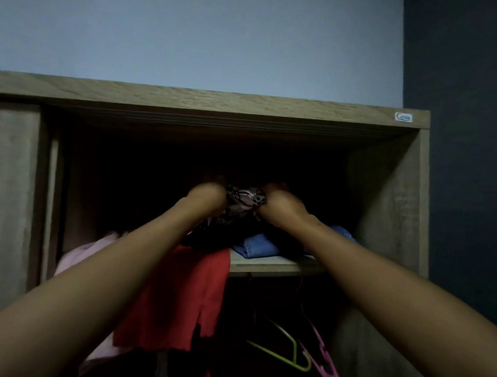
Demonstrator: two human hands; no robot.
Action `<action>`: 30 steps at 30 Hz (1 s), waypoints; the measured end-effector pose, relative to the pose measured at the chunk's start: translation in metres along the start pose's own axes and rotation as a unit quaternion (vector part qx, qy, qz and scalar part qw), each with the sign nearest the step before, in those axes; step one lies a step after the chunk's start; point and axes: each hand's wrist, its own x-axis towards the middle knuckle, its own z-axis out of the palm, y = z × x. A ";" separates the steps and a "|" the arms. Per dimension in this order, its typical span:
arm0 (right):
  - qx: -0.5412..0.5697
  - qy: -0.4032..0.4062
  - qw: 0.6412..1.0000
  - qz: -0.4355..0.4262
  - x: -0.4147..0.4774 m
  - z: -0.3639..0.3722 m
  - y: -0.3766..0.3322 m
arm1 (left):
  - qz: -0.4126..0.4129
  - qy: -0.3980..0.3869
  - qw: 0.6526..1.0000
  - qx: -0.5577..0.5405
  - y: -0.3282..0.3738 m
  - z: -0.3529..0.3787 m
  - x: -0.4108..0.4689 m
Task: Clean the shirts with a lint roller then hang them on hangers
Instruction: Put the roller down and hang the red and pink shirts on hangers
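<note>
Both my arms reach up into the top compartment of a wooden wardrobe [393,193]. My left hand [209,196] and my right hand [282,205] are both closed on a pink and black patterned shirt [247,198], which sits bunched between them above a dark pile of clothes. A red garment [181,293] hangs down over the shelf's front edge, under my left forearm. Below the shelf hang a yellow-green hanger [289,350] and a pink hanger [326,360]. No lint roller is in view.
Folded blue clothes [258,245] lie on the shelf [270,265] under my right wrist. A pale pink garment [81,253] drapes at the left. A sliding door panel [10,197] covers the wardrobe's left side. The interior is very dark.
</note>
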 end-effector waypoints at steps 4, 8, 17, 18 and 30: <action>-0.043 0.082 0.995 0.029 -0.010 -0.014 0.035 | 0.045 0.023 0.998 -0.021 0.041 0.003 0.014; -0.094 0.141 0.982 0.089 -0.015 -0.032 0.067 | 0.102 0.013 0.989 -0.103 0.082 0.011 0.027; 0.017 -0.106 0.989 0.099 -0.039 -0.035 0.090 | 0.179 -0.118 0.972 -0.101 0.071 0.036 0.018; 0.053 -0.104 0.988 0.097 -0.041 -0.042 0.089 | 0.186 -0.117 0.967 -0.128 0.068 0.033 0.017; -0.021 -0.037 0.998 0.045 -0.039 -0.001 0.051 | 0.167 -0.079 0.964 -0.189 0.027 0.009 -0.020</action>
